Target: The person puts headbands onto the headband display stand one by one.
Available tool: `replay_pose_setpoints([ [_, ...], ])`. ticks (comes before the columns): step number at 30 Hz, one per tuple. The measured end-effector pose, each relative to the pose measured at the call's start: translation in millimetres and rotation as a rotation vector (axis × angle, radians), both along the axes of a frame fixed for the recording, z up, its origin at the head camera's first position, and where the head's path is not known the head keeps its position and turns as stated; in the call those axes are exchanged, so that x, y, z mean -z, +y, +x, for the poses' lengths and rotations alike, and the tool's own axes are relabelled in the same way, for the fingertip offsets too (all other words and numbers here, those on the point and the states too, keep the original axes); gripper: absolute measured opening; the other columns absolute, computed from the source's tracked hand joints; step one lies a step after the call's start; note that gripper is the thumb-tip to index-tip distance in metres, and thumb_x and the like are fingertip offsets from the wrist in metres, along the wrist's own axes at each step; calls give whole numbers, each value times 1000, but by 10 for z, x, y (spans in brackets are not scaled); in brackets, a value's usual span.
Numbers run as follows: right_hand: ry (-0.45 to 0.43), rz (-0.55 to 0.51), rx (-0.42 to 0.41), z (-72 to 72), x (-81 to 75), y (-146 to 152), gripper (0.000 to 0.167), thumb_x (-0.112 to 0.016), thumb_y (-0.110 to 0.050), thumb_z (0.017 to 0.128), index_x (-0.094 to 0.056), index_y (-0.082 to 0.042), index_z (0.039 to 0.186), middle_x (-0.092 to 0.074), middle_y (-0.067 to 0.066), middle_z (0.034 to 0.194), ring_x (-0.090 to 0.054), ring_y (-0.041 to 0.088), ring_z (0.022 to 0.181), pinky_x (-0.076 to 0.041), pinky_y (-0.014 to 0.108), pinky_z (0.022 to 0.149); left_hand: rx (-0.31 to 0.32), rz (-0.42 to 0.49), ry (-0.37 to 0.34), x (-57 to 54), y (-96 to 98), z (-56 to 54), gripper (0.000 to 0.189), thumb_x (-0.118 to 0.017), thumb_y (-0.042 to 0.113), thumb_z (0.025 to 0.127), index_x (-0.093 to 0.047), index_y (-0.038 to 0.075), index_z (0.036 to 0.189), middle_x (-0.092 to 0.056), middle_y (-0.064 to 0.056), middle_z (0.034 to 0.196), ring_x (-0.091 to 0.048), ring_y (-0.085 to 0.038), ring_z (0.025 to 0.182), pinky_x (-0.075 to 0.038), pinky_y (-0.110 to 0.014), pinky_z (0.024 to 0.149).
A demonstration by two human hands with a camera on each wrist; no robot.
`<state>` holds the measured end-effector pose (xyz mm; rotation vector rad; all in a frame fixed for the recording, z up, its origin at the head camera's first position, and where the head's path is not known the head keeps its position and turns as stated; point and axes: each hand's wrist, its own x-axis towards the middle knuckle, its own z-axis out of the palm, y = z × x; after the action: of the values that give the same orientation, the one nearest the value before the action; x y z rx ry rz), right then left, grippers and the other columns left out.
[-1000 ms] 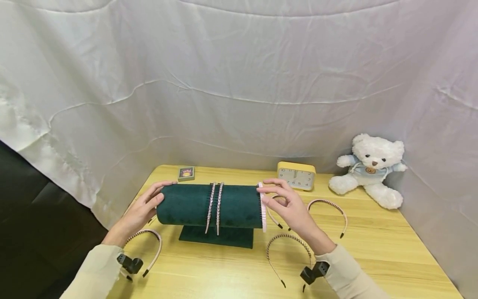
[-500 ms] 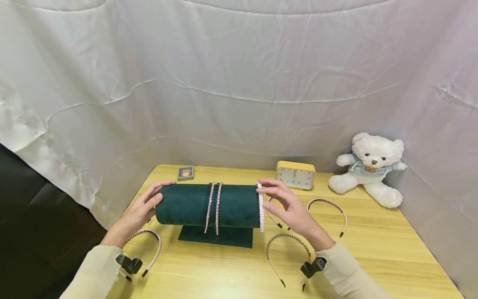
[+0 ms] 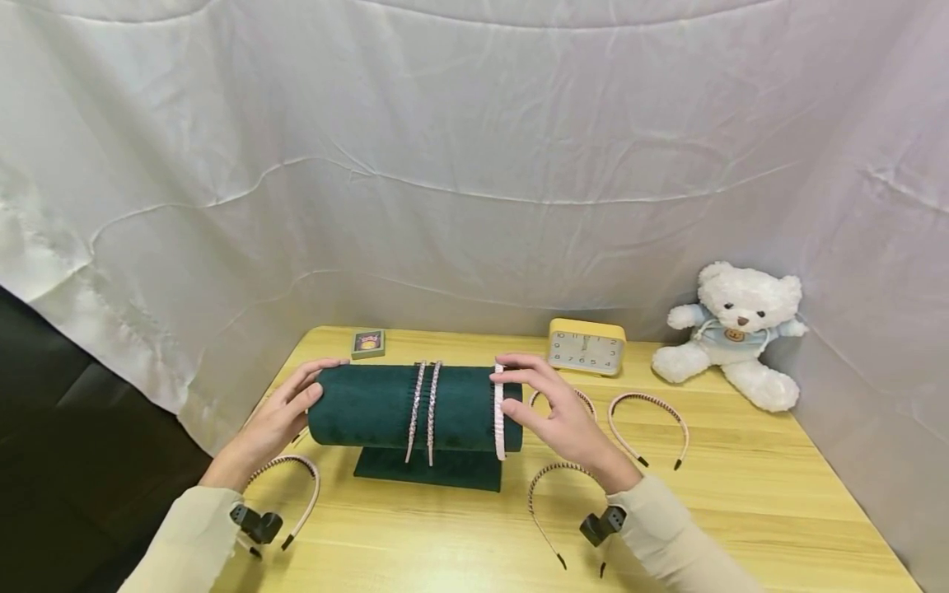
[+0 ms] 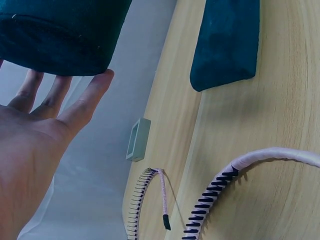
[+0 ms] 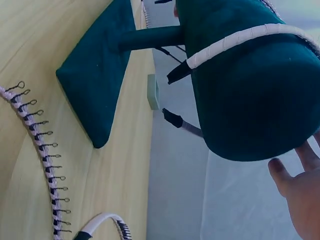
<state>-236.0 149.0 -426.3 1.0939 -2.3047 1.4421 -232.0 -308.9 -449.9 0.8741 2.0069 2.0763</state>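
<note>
A dark green velvet headband stand (image 3: 371, 403), a horizontal roll on a foot, stands at the table's middle. My left hand (image 3: 278, 412) touches the roll's left end, fingers at its top edge and thumb on its front; in the left wrist view those fingers look fairly straight. Two jewelled headbands (image 3: 432, 412) sit side by side around the roll's middle. Near its right end is a pale pink headband (image 3: 499, 420). My right hand (image 3: 559, 416) holds this band between fingertips and thumb. In the right wrist view the pink headband's (image 5: 250, 37) dark tips stick out under the roll.
More headbands lie on the wooden table (image 3: 415, 543): one by my left wrist (image 3: 317, 486), others at the right, including a pink one (image 3: 652, 397). Along the back are a small box (image 3: 368, 343), a yellow clock (image 3: 588, 346) and a white teddy bear (image 3: 741, 329).
My right hand and the pale pink headband have moved left along the roll, leaving a strip of green showing at its right end. The left hand stays in place.
</note>
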Motion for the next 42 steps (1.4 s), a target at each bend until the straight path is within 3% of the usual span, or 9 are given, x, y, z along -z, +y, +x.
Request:
replay_pose_setpoints([
  [8, 21, -3, -15, -12, -3, -126, 39, -73, -12, 106, -71, -26, 142, -53, 0, 162, -49, 24, 152, -43, 54, 123, 5, -6, 4, 21, -11, -14, 46, -31, 9, 120, -35, 8, 166, -42, 2, 171, -59, -5, 140, -60, -28, 102],
  [18, 41, 6, -12, -24, -46, -217, 38, -77, -14, 104, -72, -27, 139, -54, -1, 160, -50, 22, 151, -42, 51, 125, 2, 5, -1, 14, -16, -17, 46, -32, 9, 120, -37, 11, 166, -46, 9, 167, -58, -5, 141, -58, -27, 105],
  [29, 71, 34, 12, -12, -92, -170, 39, -78, -16, 103, -72, -28, 140, -57, -1, 157, -53, 22, 148, -45, 54, 121, 9, 9, 1, 23, -19, -21, 46, -32, 9, 120, -37, 11, 166, -45, 4, 169, -58, -6, 141, -59, -27, 104],
  [34, 113, 57, 25, -26, -116, -236, 37, -80, -20, 102, -73, -28, 138, -60, -2, 153, -56, 21, 144, -48, 51, 119, 2, 9, -1, 35, -22, -26, 46, -32, 9, 120, -38, 11, 165, -46, 8, 167, -58, -5, 141, -59, -27, 105],
  [42, 197, 84, 40, -56, -124, -333, 35, -83, -24, 100, -75, -27, 134, -63, -2, 148, -60, 20, 139, -51, 46, 116, 3, 9, -3, 23, -9, -15, 46, -33, 10, 120, -36, 9, 166, -44, 4, 169, -58, -6, 141, -59, -28, 105],
])
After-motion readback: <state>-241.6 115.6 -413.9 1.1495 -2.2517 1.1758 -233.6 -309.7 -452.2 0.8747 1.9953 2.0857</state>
